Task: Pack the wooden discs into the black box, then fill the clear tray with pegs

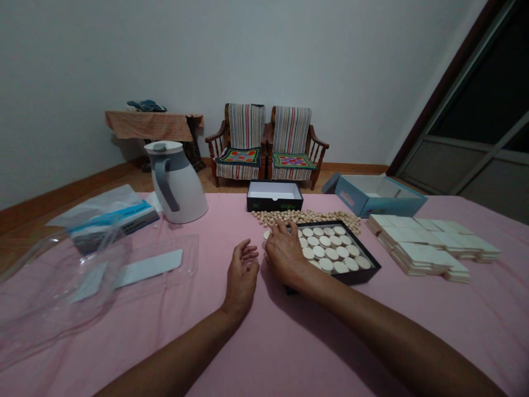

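A black tray (pixel 369 269) filled with several round pale wooden discs (pixel 330 253) lies on the pink tablecloth (pixel 264 336). My right hand (pixel 284 251) rests on the tray's near left corner, fingers bent down over the discs there; what they pinch is hidden. My left hand (pixel 242 275) rests on the cloth just left of the tray, fingers loosely curled, nothing visible in it. Behind the tray lies a heap of small wooden beads (pixel 306 216).
A white jug (pixel 176 182) stands at the back left. Clear plastic bags (pixel 82 270) and a blue-white packet (pixel 115 218) lie left. An open black box (pixel 275 196), a blue box (pixel 372 196) and stacked wooden tiles (pixel 430 242) lie behind and right.
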### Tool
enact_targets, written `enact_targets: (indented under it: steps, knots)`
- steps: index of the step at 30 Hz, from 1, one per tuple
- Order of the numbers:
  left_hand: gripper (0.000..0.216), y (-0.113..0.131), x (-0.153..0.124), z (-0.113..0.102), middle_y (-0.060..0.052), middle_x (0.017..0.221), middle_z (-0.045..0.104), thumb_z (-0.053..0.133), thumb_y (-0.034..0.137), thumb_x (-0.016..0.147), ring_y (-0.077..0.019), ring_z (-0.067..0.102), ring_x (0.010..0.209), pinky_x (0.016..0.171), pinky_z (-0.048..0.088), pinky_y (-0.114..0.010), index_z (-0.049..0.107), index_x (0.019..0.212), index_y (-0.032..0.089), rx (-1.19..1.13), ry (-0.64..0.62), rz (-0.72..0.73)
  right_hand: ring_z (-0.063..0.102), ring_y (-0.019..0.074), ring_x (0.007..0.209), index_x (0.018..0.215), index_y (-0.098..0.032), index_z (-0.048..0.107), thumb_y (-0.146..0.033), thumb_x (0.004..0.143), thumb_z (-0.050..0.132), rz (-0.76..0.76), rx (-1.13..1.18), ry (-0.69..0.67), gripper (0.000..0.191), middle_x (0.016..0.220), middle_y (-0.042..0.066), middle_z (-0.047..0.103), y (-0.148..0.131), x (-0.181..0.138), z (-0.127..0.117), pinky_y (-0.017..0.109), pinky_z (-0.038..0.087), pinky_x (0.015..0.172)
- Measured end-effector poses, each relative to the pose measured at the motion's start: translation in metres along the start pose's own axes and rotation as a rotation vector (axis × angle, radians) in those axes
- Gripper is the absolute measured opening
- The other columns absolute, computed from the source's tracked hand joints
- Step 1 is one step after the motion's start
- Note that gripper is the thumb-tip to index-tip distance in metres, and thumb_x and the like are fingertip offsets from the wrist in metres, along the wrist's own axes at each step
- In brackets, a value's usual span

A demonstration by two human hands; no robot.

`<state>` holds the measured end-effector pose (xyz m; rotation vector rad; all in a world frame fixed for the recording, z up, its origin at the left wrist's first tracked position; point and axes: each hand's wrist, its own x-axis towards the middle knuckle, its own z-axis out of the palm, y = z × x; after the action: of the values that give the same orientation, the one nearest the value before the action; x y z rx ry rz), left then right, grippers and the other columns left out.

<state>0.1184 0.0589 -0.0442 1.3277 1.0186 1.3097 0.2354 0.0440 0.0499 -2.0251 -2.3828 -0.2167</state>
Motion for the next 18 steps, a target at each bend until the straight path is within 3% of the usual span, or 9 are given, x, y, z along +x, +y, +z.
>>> enact_targets:
  steps: [5, 10, 14, 18]
  knots:
    - [0.048, -0.003, 0.000, 0.000, -0.008, 0.110, 0.056, 0.055, 0.018, 0.075, -0.0186, 0.057, 0.101, 0.084, 0.049, -0.034, 0.046, 0.121, 0.020, -0.014, 0.000, -0.002, 0.034, 0.0321, 0.130, 0.104, -0.008, 0.069, -0.027, 0.083, 0.054, -0.003, 0.022, 0.089, 0.032, 0.130, 0.022, 0.054, 0.003, -0.004, -0.006, 0.048, 0.016, 0.106]
    - [0.048, -0.004, 0.000, 0.001, -0.008, 0.109, 0.056, 0.054, 0.018, 0.074, -0.0183, 0.058, 0.099, 0.083, 0.049, -0.034, 0.046, 0.121, 0.021, -0.017, 0.008, 0.006, 0.033, 0.0321, 0.129, 0.102, -0.009, 0.069, -0.032, 0.079, 0.059, 0.066, -0.003, 0.271, 0.034, 0.130, 0.018, 0.055, 0.043, -0.004, -0.020, 0.047, 0.018, 0.104]
    - [0.050, -0.003, 0.000, 0.002, -0.008, 0.110, 0.056, 0.053, 0.016, 0.073, -0.0184, 0.057, 0.099, 0.083, 0.049, -0.035, 0.046, 0.122, 0.021, -0.010, 0.004, 0.006, 0.035, 0.0325, 0.129, 0.090, -0.010, 0.070, -0.032, 0.075, 0.063, 0.087, -0.065, 0.245, 0.028, 0.126, 0.018, 0.058, 0.079, -0.001, -0.011, 0.046, 0.021, 0.101]
    - [0.050, -0.002, 0.000, 0.002, -0.008, 0.108, 0.057, 0.054, 0.016, 0.072, -0.0185, 0.057, 0.099, 0.083, 0.049, -0.034, 0.047, 0.121, 0.020, -0.016, 0.004, -0.008, 0.036, 0.0313, 0.129, 0.093, -0.010, 0.068, -0.030, 0.075, 0.063, 0.026, -0.072, 0.218, 0.027, 0.127, 0.017, 0.057, 0.094, 0.000, 0.011, 0.045, 0.023, 0.100]
